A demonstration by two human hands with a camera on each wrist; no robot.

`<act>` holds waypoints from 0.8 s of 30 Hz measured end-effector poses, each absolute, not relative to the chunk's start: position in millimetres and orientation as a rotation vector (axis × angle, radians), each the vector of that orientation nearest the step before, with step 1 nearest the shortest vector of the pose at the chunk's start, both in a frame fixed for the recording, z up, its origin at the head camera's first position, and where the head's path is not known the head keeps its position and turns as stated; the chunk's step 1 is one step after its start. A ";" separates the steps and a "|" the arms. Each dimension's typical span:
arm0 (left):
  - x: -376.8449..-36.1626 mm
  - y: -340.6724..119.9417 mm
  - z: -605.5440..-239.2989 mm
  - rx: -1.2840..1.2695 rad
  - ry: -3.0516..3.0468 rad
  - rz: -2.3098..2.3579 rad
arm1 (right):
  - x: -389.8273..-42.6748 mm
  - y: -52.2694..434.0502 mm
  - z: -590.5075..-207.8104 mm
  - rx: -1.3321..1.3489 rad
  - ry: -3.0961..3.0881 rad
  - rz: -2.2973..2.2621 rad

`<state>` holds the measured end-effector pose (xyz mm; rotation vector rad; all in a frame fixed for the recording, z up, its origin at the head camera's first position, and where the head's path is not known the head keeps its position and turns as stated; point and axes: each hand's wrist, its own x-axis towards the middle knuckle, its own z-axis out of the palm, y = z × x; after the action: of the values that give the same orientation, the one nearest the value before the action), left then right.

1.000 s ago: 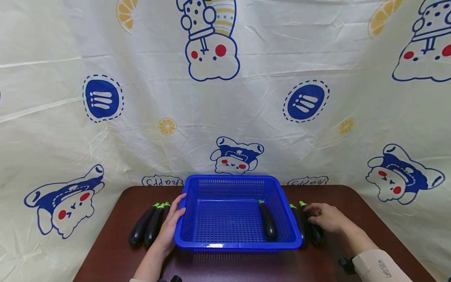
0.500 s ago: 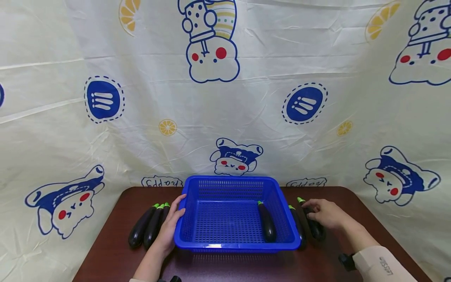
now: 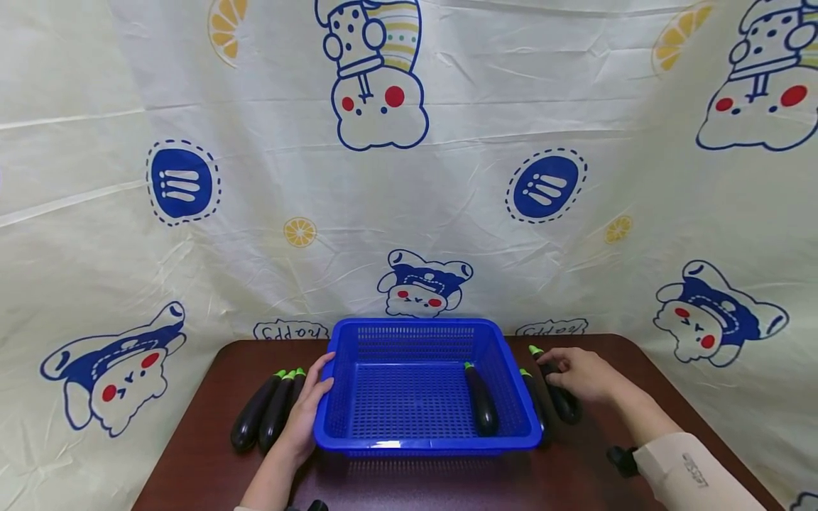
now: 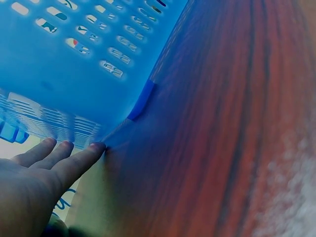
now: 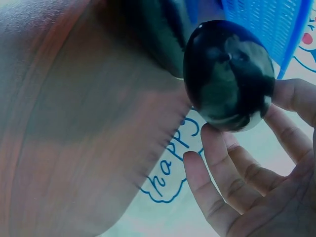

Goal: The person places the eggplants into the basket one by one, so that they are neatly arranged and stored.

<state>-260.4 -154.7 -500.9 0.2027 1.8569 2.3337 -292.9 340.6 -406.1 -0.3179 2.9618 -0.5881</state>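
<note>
My right hand (image 3: 584,375) grips a dark purple eggplant (image 3: 565,406) with a bright green cap, right of the basket; the right wrist view shows the rounded end of this eggplant (image 5: 227,74) between thumb and fingers. Close beside it, another eggplant (image 3: 537,408) lies along the basket's right side. The blue plastic basket (image 3: 428,445) has one eggplant (image 3: 481,401) inside, near its right wall. At the basket's left side rests my left hand (image 3: 303,411), its straight fingers (image 4: 79,165) touching the outer wall in the left wrist view.
Several eggplants (image 3: 262,411) lie side by side left of the basket, partly behind the left hand. Everything stands on a dark red-brown table (image 3: 575,475). A white printed cloth (image 3: 255,270) hangs behind the table's far edge.
My right hand has moved slightly up and to the left with the eggplant, parting it from its neighbour. The left hand and basket have stayed nearly still.
</note>
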 end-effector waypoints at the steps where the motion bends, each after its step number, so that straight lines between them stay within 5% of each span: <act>1: -260.2 -154.7 -501.0 0.202 1.855 2.335 | -292.8 339.4 -404.5 -0.321 2.967 -0.582; 24: -261.3 -154.9 -503.9 0.225 1.888 2.333 | -289.2 306.7 -368.2 -0.397 2.969 -0.577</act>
<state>-261.3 -154.9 -503.9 0.2248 1.8879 2.3332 -289.2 306.7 -368.2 -0.3974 2.9689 -0.5768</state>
